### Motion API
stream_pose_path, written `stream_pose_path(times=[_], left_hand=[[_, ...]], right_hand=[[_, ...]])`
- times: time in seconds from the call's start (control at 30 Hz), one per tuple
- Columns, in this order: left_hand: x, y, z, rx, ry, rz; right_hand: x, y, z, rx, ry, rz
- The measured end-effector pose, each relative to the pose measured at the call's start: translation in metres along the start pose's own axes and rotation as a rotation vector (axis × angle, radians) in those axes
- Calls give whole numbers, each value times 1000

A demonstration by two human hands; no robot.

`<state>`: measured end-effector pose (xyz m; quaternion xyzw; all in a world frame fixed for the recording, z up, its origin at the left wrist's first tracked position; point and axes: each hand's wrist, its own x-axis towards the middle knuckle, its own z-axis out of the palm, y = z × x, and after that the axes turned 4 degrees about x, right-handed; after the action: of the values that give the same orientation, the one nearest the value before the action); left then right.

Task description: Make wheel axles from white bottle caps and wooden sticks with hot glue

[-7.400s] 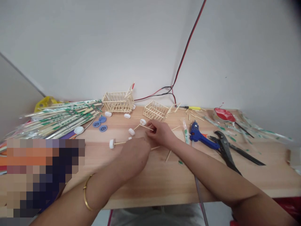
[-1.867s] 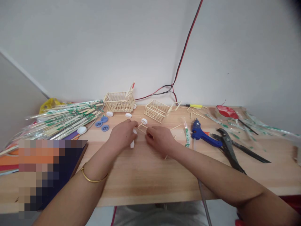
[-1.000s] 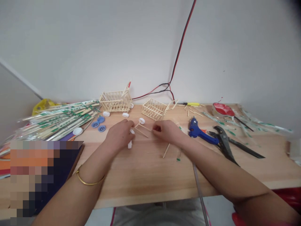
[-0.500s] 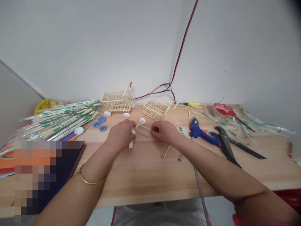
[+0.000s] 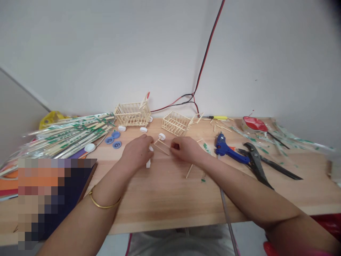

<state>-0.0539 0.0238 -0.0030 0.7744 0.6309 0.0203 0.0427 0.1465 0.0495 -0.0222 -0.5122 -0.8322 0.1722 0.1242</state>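
Note:
My left hand (image 5: 138,152) is closed around one side of a small frame of thin wooden sticks (image 5: 162,148). White round wheels (image 5: 161,136) are on the frame, and others partly show beside my left fingers. My right hand (image 5: 183,150) has its fingers pinched at the right ends of the sticks; its fingertips partly hide what they grip. Behind my hands stands a small cart basket of sticks (image 5: 176,123) without visible wheels. To its left is a stick cart (image 5: 132,114) with white wheels and a red-tipped handle.
Blue caps (image 5: 116,145) lie left of my left hand, near wrapped chopsticks (image 5: 80,133). At right are a blue glue gun (image 5: 226,149), black-handled pliers (image 5: 257,163), a yellow-handled tool (image 5: 220,118) and a red-and-white container (image 5: 254,124). A dark board (image 5: 71,195) lies at front left.
Almost nothing differs. My right fingers have shifted very slightly at the stick ends; my left hand and the frame stay in place.

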Motion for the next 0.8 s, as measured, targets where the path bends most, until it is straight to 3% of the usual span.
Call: stream_pose_path(times=[0.4,0.57,0.8], left_hand=[[0,-1,1,-23,20,18],[0,-1,1,-17,15,13],[-1,0,0,-12,0,11]], right_hand=[[-9,-1,-17,74,14,-26],[-15,-9,-13,45,-70,-26],[-14,-12,-6,16,-63,-31]])
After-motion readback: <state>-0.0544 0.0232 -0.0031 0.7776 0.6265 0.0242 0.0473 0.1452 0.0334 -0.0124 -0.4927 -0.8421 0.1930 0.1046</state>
